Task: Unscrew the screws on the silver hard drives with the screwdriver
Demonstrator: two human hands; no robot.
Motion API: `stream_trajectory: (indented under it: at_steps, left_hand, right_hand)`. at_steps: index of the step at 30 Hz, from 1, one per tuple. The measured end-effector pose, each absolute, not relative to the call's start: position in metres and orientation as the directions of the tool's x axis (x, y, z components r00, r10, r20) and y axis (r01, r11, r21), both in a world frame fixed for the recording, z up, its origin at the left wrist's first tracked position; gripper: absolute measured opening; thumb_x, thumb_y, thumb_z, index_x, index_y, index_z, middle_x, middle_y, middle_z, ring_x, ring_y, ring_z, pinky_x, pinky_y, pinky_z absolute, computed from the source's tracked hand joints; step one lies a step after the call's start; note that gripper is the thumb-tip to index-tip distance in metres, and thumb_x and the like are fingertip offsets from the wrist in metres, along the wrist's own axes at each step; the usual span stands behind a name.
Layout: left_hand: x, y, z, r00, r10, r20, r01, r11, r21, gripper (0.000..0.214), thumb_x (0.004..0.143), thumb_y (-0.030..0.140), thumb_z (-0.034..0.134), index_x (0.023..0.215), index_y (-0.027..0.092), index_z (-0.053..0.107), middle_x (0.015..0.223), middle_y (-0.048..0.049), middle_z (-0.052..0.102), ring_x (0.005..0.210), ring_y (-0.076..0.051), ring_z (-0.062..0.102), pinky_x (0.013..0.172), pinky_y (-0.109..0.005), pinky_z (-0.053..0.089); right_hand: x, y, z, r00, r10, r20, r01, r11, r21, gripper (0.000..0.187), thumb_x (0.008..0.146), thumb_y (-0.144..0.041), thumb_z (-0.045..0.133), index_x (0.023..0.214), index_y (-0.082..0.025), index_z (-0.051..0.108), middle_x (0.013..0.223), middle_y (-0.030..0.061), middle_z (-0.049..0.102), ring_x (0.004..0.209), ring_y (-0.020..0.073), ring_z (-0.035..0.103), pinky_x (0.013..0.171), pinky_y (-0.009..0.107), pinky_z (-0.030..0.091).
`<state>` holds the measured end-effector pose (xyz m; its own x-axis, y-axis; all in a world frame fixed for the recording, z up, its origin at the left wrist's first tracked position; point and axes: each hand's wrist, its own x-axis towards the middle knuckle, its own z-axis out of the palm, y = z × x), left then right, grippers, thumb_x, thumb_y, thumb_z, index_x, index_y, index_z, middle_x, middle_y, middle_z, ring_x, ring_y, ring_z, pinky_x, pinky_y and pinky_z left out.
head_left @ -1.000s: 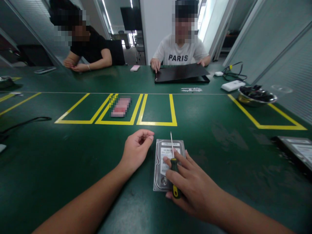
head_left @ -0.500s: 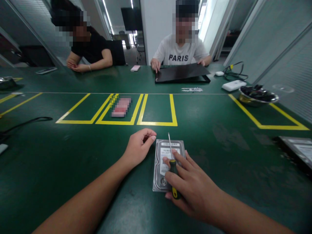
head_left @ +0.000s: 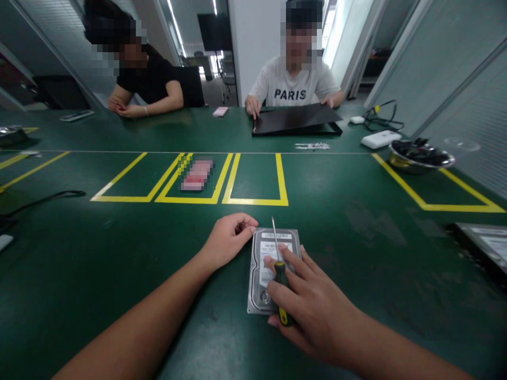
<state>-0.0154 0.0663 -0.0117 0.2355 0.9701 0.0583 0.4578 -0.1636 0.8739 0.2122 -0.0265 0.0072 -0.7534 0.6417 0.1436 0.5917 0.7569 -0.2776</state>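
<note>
A silver hard drive [head_left: 257,287] with a white label lies flat on the green table in front of me. My right hand [head_left: 304,295] is closed around a screwdriver [head_left: 280,274] with a dark green and yellow handle. Its thin shaft points away from me over the label, and some of my right fingers rest on the drive. My left hand [head_left: 233,235] has curled fingers, with thumb and fingertips close together at the drive's far left corner. They appear to touch that corner; whether anything small sits between them is hidden.
Yellow tape frames [head_left: 255,201] mark the table, one around a pixelated pinkish object [head_left: 198,174]. A metal bowl [head_left: 420,158] of dark parts stands right, beyond a dark device [head_left: 483,243]. Opposite, one person handles a black panel [head_left: 295,119]; another rests their arms on the table.
My left hand has moved slightly toward me and right, bringing its fingertips to the drive's far left corner. The right hand and screwdriver have barely shifted.
</note>
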Motion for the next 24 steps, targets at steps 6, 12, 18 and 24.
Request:
stream_trajectory:
  at_steps: [6, 12, 18, 24]
  left_hand:
    - [-0.0144, 0.0698, -0.0130, 0.235, 0.972, 0.016, 0.443, -0.122, 0.888, 0.017, 0.084, 0.029, 0.062, 0.089, 0.015, 0.070, 0.080, -0.0044, 0.071, 0.071, -0.017, 0.065, 0.066, -0.028, 0.049]
    - [-0.0143, 0.0664, -0.0093, 0.286, 0.953, 0.100, 0.545, -0.247, 0.801, 0.015, 0.090, 0.026, 0.054, 0.091, 0.018, 0.067, 0.081, -0.0017, 0.069, 0.073, -0.017, 0.063, 0.067, -0.027, 0.046]
    - [-0.0156, 0.0624, -0.0064, 0.325, 0.906, 0.272, 0.629, -0.422, 0.653, 0.013, 0.089, 0.017, 0.053, 0.088, 0.019, 0.066, 0.081, -0.0006, 0.067, 0.074, -0.016, 0.061, 0.070, -0.027, 0.044]
    - [-0.0168, 0.0625, -0.0126, 0.261, 0.938, 0.229, 0.562, -0.341, 0.754, 0.010, 0.086, 0.018, 0.056, 0.086, 0.018, 0.065, 0.075, -0.0002, 0.066, 0.067, -0.014, 0.061, 0.063, -0.025, 0.045]
  right_hand:
    - [0.2115, -0.0265, 0.0082, -0.757, 0.641, 0.125, 0.592, 0.755, -0.282, 0.029, 0.092, -0.039, 0.054, 0.117, -0.025, 0.057, 0.133, 0.0157, 0.062, 0.142, 0.0462, 0.036, 0.106, 0.077, 0.030]
    - [0.2116, -0.0268, 0.0073, -0.755, 0.643, 0.131, 0.595, 0.755, -0.275, 0.029, 0.093, -0.040, 0.054, 0.118, -0.026, 0.057, 0.136, 0.0147, 0.061, 0.142, 0.0449, 0.036, 0.107, 0.076, 0.030]
    - [0.2121, -0.0283, 0.0074, -0.753, 0.647, 0.122, 0.602, 0.751, -0.270, 0.028, 0.092, -0.039, 0.053, 0.116, -0.025, 0.059, 0.133, 0.0146, 0.063, 0.142, 0.0437, 0.036, 0.108, 0.075, 0.030]
    - [0.2121, -0.0279, 0.0067, -0.748, 0.652, 0.123, 0.605, 0.747, -0.276, 0.029, 0.092, -0.040, 0.054, 0.116, -0.026, 0.059, 0.135, 0.0140, 0.062, 0.143, 0.0433, 0.035, 0.109, 0.075, 0.029]
